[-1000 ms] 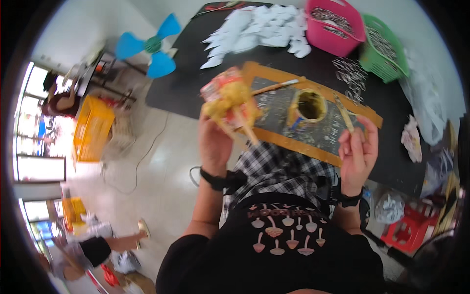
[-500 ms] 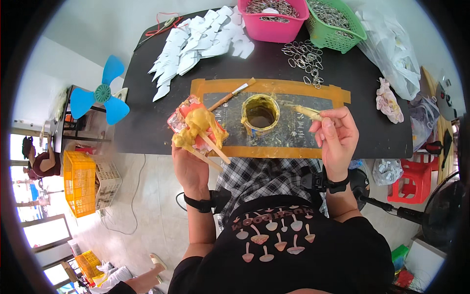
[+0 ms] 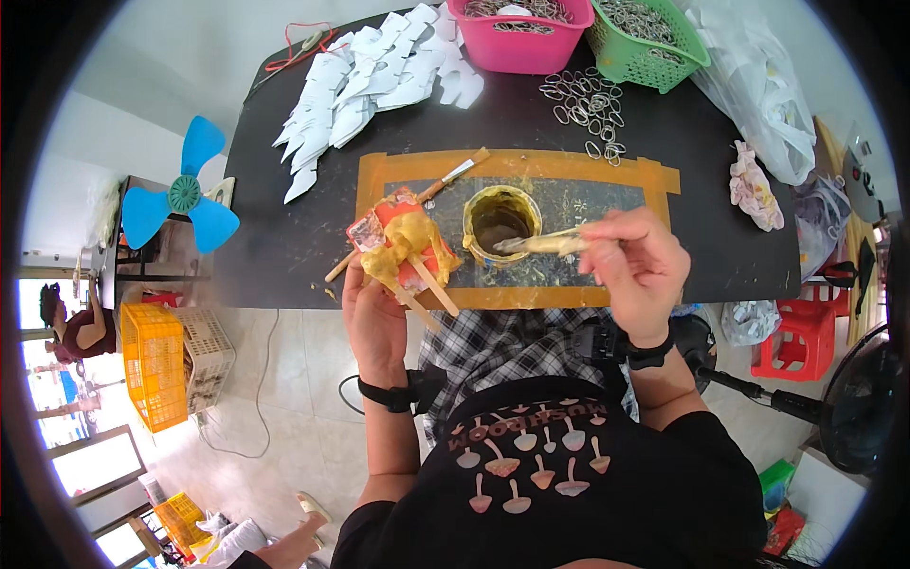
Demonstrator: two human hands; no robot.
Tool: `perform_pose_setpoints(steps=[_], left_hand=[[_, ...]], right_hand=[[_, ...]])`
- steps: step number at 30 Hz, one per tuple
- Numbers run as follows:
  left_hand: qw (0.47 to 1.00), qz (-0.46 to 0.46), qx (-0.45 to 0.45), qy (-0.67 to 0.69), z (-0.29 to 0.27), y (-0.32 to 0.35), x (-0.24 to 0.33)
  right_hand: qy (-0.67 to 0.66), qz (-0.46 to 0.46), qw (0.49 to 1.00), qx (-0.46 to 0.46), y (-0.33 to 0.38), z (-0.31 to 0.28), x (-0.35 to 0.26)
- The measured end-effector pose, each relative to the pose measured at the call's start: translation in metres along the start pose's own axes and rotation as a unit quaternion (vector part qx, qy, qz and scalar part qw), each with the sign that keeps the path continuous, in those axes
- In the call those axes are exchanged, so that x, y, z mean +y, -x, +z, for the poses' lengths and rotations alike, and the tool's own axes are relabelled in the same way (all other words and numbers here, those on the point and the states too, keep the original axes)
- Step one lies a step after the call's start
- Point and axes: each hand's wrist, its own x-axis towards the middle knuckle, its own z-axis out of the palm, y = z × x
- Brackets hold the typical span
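Note:
My left hand [image 3: 372, 318] is closed from below round a red flat piece [image 3: 443, 263] with a clear patch. A mustard-yellow lump of paste [image 3: 414, 232] covers much of it, and wooden sticks [image 3: 433, 284] jut from the paste toward me. Between thumb and fingers, my right hand [image 3: 645, 266] pinches a paste-smeared brush [image 3: 550, 244]. The tip of that brush is at the right inner side of an open tub [image 3: 471, 228], its rim caked yellow and dark inside. Behind the red piece lies a second brush [image 3: 457, 174], partly hidden by it.
Orange tape [image 3: 550, 163] frames a stained work area on the black table [image 3: 725, 256]. White cut sheets [image 3: 370, 81] spread at the back left. Metal rings [image 3: 588, 112] lie before a pink basket [image 3: 519, 43] and a green basket [image 3: 654, 62]. A crumpled cloth [image 3: 755, 188] lies right.
My right hand has moved left and the brush now reaches the tub. My left hand has shifted slightly right with the paste-covered red piece, which has turned a little.

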Motion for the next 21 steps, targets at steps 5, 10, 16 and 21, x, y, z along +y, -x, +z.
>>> perform_pose_setpoints(steps=[5,10,16,21], left_hand=[[0.997,-0.042,-0.002,-0.067,-0.003,-0.008,0.002],[0.938,-0.025,0.041,-0.343,-0.011,-0.011,-0.002],[0.79,0.214,0.095,-0.566,-0.004,-0.007,-0.009],[0.898,0.119,0.089,-0.414,-0.015,-0.002,-0.005]], right_hand=[[0.065,-0.031,0.994,-0.081,-0.005,0.007,0.012],[0.051,-0.037,0.997,-0.042,-0.001,0.01,0.018],[0.018,0.008,1.0,-0.016,0.003,0.006,0.017],[0.001,0.012,1.0,-0.027,0.004,0.008,0.02]])
